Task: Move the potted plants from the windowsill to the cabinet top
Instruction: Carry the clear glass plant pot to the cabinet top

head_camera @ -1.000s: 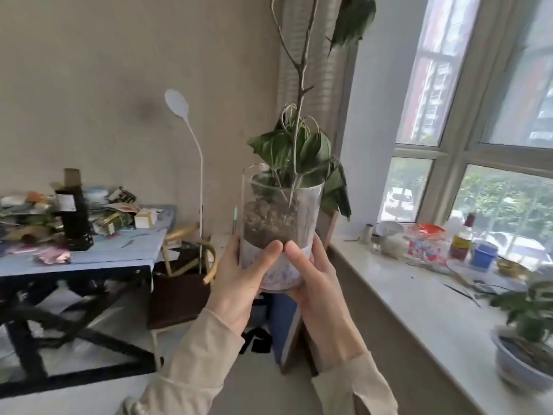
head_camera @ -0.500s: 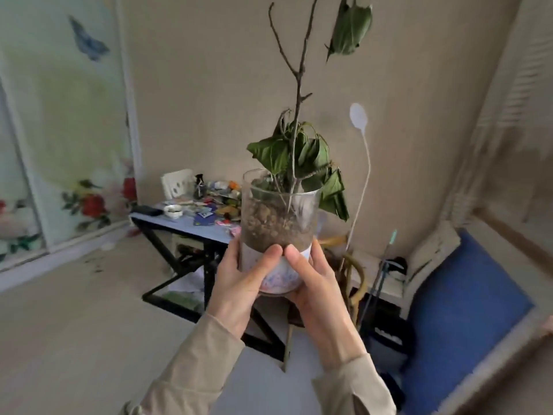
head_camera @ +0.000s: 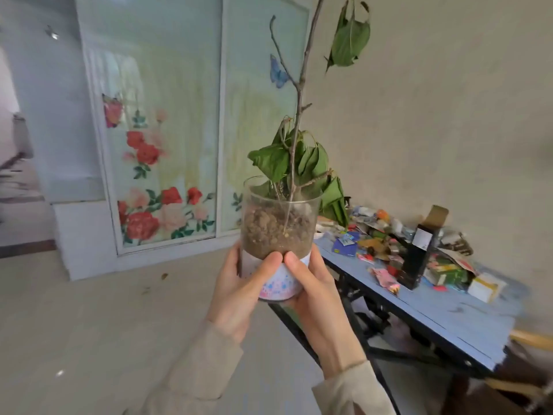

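1. Both of my hands wrap the lower part of the potted plant (head_camera: pixel 279 235): my left hand (head_camera: pixel 239 290) grips it from the left side, my right hand (head_camera: pixel 318 298) from the right, and the two thumbs nearly meet on the front of the jar.
2. My sleeves (head_camera: pixel 191 375) are beige and reach to the wrists.
3. I hold the pot upright in the air in front of me, above the pale floor (head_camera: pixel 89 324), resting on no surface.
4. It is a clear glass jar with brown lumpy soil showing through the wall, and a white band with small pink and blue flowers around its base.
5. One thin bare stem (head_camera: pixel 302 94) rises from the soil and forks partway up; limp green leaves cluster just above the rim, and a single drooping leaf (head_camera: pixel 348 43) hangs near the top.
6. To my right stands a blue table (head_camera: pixel 443 313) on a dark frame, against the beige wall.
7. Its top is cluttered with wrappers, small boxes and a tall black carton (head_camera: pixel 419 253) with its flap open.
8. Behind the plant, on my left, are frosted glass panels (head_camera: pixel 167 130) painted with red and pink flowers, and a blue butterfly (head_camera: pixel 276 74) sits on the panel beside the stem.
9. At the far left an opening leads into another room, too blurred for me to make out.
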